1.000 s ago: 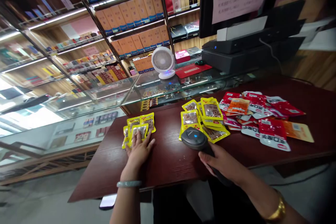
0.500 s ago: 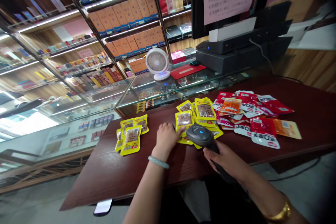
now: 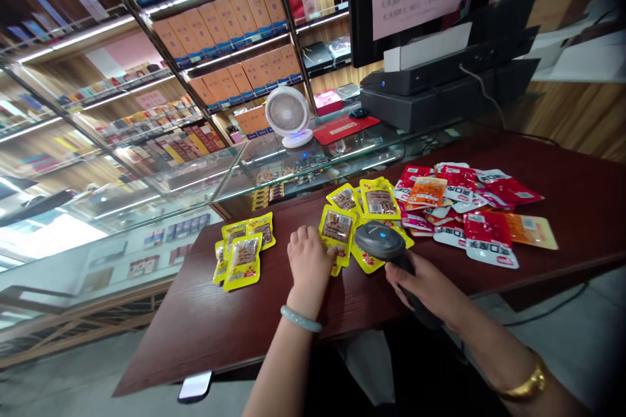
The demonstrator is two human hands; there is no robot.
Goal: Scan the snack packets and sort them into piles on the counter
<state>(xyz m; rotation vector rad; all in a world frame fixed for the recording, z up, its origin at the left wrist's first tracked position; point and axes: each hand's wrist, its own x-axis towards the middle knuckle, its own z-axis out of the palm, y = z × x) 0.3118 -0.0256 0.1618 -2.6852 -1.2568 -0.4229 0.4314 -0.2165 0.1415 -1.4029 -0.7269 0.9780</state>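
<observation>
My hands at the bench (image 3: 205, 319). The left hand (image 3: 309, 259) lies back uppermost, its fingers side by side and slightly bent, the thumb reaching out over the near left edge of a yellow packet (image 3: 337, 223); whether it pinches the packet or merely rests there, I cannot tell. The right hand (image 3: 423, 283) is wrapped around the handle of a dark scanner (image 3: 380, 240), whose head hangs just right of that packet.

Handling: the packet should prove light and pliable—a glossy sealed pouch, probably slippery and not easily broken. I judge the flat margin best for a thumb-and-finger pinch. The scanner looks stiff, and its handle is the natural hold.

Position: the packet sits between my hands, just right of the left one. Beyond the scanner head lies the rest of the yellow pile (image 3: 379, 201); a smaller yellow group (image 3: 243, 262) lies left of my left hand. Farther right—past the scanner—red-and-white packets (image 3: 489, 234) spread in a loose heap.
</observation>
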